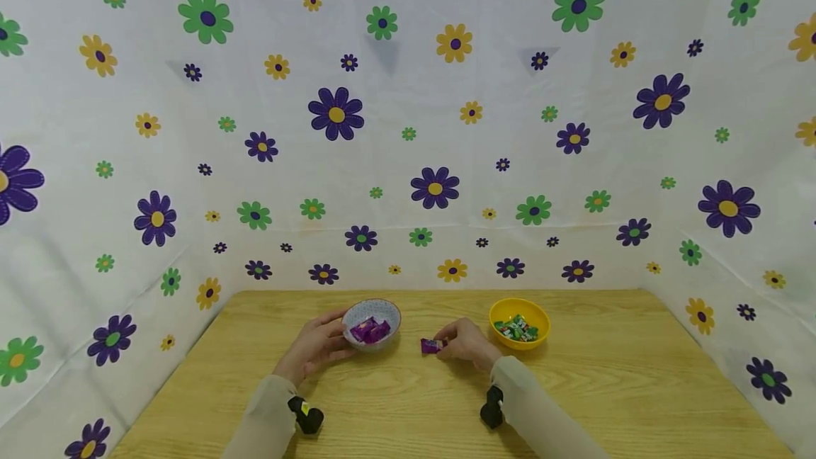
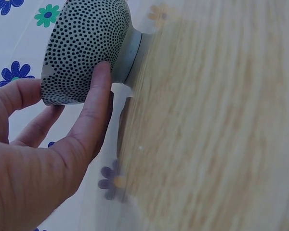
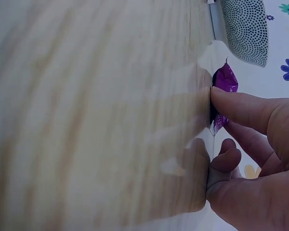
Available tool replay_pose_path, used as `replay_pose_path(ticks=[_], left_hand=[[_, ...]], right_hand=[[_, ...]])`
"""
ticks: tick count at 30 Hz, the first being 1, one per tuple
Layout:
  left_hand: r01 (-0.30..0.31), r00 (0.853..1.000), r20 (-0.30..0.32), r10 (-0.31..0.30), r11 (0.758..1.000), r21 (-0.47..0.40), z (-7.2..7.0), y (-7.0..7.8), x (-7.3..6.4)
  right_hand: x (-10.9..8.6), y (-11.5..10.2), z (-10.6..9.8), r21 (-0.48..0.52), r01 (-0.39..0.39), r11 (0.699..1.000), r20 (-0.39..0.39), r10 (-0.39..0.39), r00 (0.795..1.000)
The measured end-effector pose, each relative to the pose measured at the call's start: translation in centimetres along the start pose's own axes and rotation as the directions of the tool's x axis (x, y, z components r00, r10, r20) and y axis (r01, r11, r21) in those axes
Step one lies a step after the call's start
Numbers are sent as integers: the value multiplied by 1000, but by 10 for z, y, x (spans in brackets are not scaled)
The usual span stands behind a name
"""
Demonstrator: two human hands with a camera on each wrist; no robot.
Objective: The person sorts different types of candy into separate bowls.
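In the head view my left hand (image 1: 316, 347) holds the left side of a dotted bowl (image 1: 394, 331), with thumb and fingers spread along it. Purple-wrapped candies (image 1: 371, 330) lie inside. The left wrist view has the thumb against the bowl's dotted outer wall (image 2: 82, 53) and a fingertip at its rim. Between the two bowls, my right hand (image 1: 467, 343) pinches one purple-wrapped candy (image 1: 430, 346) low at the tabletop. Up close, the candy's shiny wrapper (image 3: 226, 78) sticks out past the fingertips.
To the right of my right hand stands a yellow bowl (image 1: 542, 335) with several green-wrapped candies (image 1: 518, 329). Everything rests on a wooden table (image 1: 408, 409). A white flower-print sheet (image 1: 408, 154) rises behind it and on both sides.
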State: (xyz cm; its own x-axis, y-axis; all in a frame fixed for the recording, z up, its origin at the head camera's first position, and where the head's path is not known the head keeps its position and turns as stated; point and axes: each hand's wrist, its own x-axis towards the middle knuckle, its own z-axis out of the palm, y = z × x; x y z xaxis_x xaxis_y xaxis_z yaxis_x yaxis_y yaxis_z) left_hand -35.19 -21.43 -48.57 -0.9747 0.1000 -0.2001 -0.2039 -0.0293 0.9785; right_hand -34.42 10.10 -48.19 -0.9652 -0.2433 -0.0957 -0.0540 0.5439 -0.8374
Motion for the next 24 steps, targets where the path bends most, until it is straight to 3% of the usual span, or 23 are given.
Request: replay_pose_path(ticks=[12, 24], left_hand=[[5, 1000, -12, -5, 1000, -5, -1, -2, 1], [-1, 1000, -13, 1, 1000, -5, 2, -1, 0]], right_hand=[[-1, 5, 2, 18, 39, 999, 9, -39, 999], [0, 7, 2, 208, -16, 978, -42, 25, 999]])
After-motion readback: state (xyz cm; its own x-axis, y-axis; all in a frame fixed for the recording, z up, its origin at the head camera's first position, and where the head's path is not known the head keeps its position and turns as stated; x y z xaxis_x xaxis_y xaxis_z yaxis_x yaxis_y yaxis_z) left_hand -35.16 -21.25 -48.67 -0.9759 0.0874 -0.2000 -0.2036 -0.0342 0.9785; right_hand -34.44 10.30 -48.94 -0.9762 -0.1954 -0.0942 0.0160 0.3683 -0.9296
